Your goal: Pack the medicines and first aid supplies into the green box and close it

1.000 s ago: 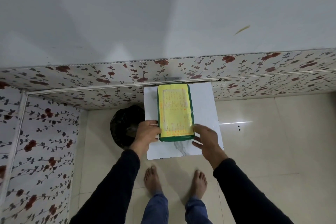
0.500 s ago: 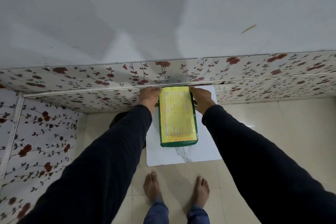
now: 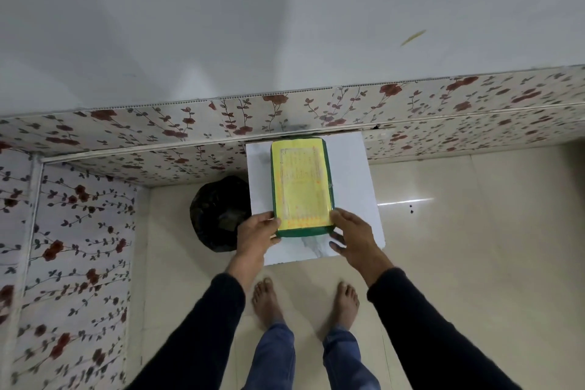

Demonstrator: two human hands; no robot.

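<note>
The green box (image 3: 300, 187) lies closed on a small white marble-look table (image 3: 351, 187), its yellow printed lid facing up. My left hand (image 3: 258, 231) grips the box's near left corner, thumb on the lid edge. My right hand (image 3: 351, 234) presses against the near right corner, fingers spread along the side and on the tabletop. No medicines or first aid supplies are visible outside the box.
A black bag-lined bin (image 3: 218, 212) stands on the floor left of the table. A floral-papered wall (image 3: 190, 127) runs behind the table and down the left side. My bare feet (image 3: 304, 301) stand on the beige tiled floor just before the table.
Half a second ago both hands were at the box's far end near the wall. They have come back to its near corners, as a second ago. The box has barely shifted.
</note>
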